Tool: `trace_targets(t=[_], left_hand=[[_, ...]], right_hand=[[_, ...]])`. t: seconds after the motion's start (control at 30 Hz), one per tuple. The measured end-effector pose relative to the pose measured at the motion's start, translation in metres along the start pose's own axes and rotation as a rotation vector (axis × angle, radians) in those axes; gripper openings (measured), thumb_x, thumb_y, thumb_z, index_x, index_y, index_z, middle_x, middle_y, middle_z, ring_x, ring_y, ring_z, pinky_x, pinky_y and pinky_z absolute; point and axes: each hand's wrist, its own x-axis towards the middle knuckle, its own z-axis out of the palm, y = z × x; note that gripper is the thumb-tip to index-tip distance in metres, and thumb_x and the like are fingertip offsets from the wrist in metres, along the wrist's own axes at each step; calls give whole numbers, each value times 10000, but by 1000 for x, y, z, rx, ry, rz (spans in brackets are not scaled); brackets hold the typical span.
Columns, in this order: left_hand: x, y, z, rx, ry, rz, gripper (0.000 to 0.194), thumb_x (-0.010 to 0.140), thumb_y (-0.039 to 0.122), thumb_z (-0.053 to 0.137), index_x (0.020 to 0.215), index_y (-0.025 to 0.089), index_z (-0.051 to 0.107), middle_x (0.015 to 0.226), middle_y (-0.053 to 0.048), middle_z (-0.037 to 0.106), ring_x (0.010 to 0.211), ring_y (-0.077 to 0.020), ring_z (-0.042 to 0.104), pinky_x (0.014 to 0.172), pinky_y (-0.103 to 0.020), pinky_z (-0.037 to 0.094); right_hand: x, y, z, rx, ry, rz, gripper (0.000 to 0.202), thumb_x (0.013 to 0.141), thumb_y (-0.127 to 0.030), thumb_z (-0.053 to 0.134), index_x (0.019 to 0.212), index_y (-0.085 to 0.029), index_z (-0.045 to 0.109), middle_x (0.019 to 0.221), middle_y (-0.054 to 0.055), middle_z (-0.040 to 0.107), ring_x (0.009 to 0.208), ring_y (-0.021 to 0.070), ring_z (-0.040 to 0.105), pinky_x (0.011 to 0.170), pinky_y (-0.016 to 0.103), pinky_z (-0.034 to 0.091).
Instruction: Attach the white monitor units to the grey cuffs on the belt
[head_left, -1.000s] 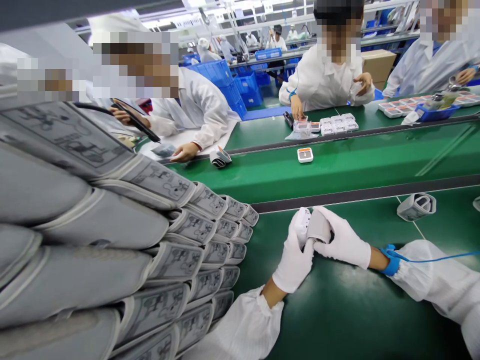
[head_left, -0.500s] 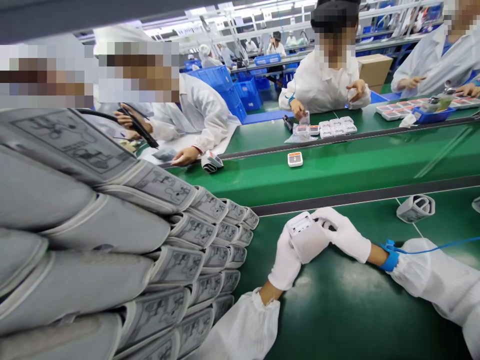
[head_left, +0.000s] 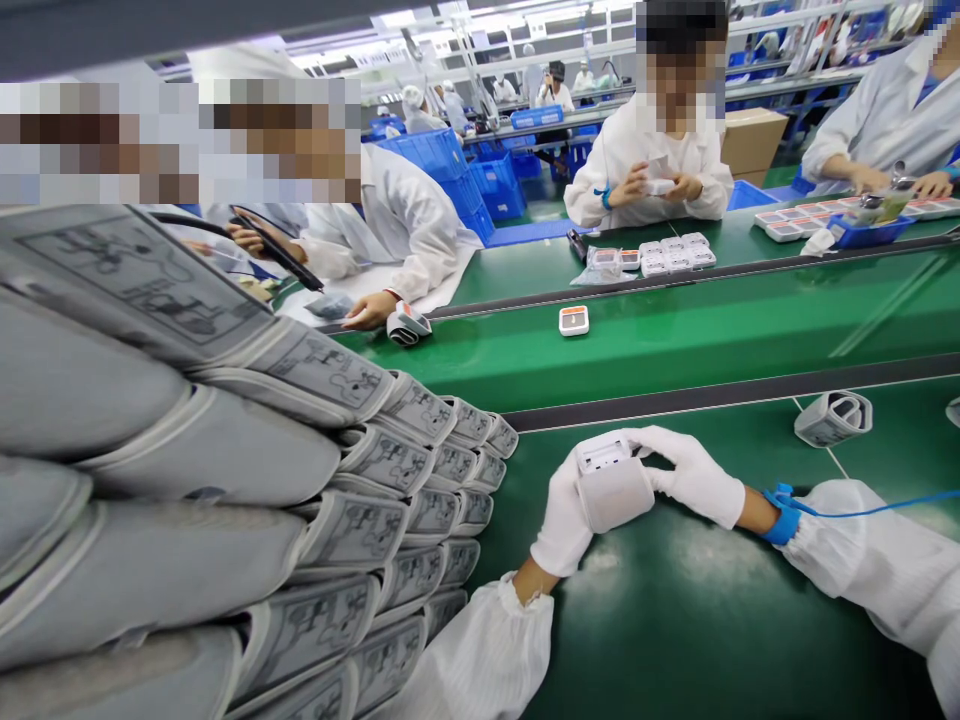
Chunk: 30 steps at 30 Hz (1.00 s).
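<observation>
In the head view, a wrist blood pressure monitor (head_left: 616,497) with a pale grey cuff is held between my gloved hands, above the green bench. Its white case faces up at the top, with an open slot showing. My left hand (head_left: 561,512) wraps around its left side, the fingers partly hidden behind it. My right hand (head_left: 694,474) grips the upper right edge with curved fingers and thumb. A blue wrist strap (head_left: 782,514) with a cord circles my right wrist.
Rolled grey cuffs (head_left: 367,530) with printed drawings are stacked high on the left. Another rolled cuff (head_left: 834,418) lies at the right. Beyond a dark rail, a green conveyor belt (head_left: 675,335) carries a white monitor unit (head_left: 574,320). Co-workers sit across it.
The held monitor has turned slightly more level, my right fingers moving along its edge. On the belt, the unit and a cuffed monitor have shifted left. The co-worker opposite has lifted a white piece in both hands.
</observation>
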Motion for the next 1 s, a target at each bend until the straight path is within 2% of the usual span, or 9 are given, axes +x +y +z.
trace_targets(t=[0.1, 0.23, 0.47, 0.57, 0.67, 0.73, 0.83, 0.9, 1.0], left_hand=[[-3, -6, -5, 138, -70, 55, 273, 830, 208, 736, 1097, 155, 746, 1129, -90, 767, 1072, -255, 710, 981, -379, 552], [-8, -9, -4, 181, -103, 52, 217, 849, 192, 713, 1060, 150, 740, 1065, -77, 768, 1021, -241, 712, 936, -367, 561], [-7, -1, 6, 59, 26, -12, 208, 764, 172, 744, 969, 154, 777, 1005, -73, 793, 950, -246, 731, 881, -345, 576], [-4, -2, 13, -63, 190, -88, 189, 823, 184, 673, 976, 141, 774, 983, -85, 794, 911, -240, 730, 871, -343, 579], [-6, -9, 18, -99, 278, -52, 287, 903, 257, 628, 1147, 154, 740, 1132, -102, 772, 1044, -261, 720, 963, -364, 558], [-8, -15, 18, -43, 303, -13, 399, 891, 233, 648, 1286, 189, 675, 1275, -98, 726, 1182, -272, 679, 1051, -375, 516], [-13, -20, 15, 161, 270, -1, 656, 827, 77, 604, 1458, 249, 546, 1400, -80, 660, 1296, -262, 619, 1138, -386, 455], [-15, -22, 14, 291, 222, 29, 741, 832, 54, 564, 1533, 273, 464, 1484, -81, 596, 1372, -260, 563, 1186, -398, 414], [-16, -26, 14, 289, 169, 77, 713, 916, 131, 550, 1591, 268, 366, 1628, -93, 428, 1501, -247, 419, 1244, -400, 354]], right_hand=[[-3, -2, 4, -76, 11, -77, 360, 905, -355, 791, 1216, -205, 693, 1095, 60, 690, 971, 195, 633, 876, 318, 514], [-8, -9, 13, -189, 109, -122, 148, 885, -279, 776, 962, -189, 688, 820, -3, 572, 744, 146, 521, 676, 271, 418], [-7, -9, 22, -190, 198, -81, 99, 840, -260, 749, 824, -182, 691, 722, -13, 534, 661, 138, 499, 614, 267, 386], [1, -2, 19, -143, 198, 32, 141, 889, -292, 680, 936, -192, 768, 787, 23, 654, 740, 176, 604, 698, 293, 469], [5, -1, 11, -99, 230, 101, 347, 1011, -359, 502, 1134, -186, 777, 1054, 83, 747, 950, 219, 685, 891, 347, 529], [3, -5, 9, -102, 175, 152, 459, 1021, -433, 491, 1345, -177, 690, 1169, 101, 733, 920, 212, 693, 870, 352, 555], [0, -12, 13, -248, 58, 164, 882, 844, -498, 745, 1606, -205, 411, 1340, 120, 665, 984, 244, 694, 891, 384, 574], [9, -11, 15, -356, 43, 101, 955, 753, -438, 819, 1596, -219, 428, 1415, 122, 622, 1164, 294, 658, 1021, 433, 534], [48, 1, -1, -444, 142, 94, 737, 727, -392, 820, 1423, -241, 633, 1310, 75, 688, 1160, 275, 673, 1039, 393, 532]])
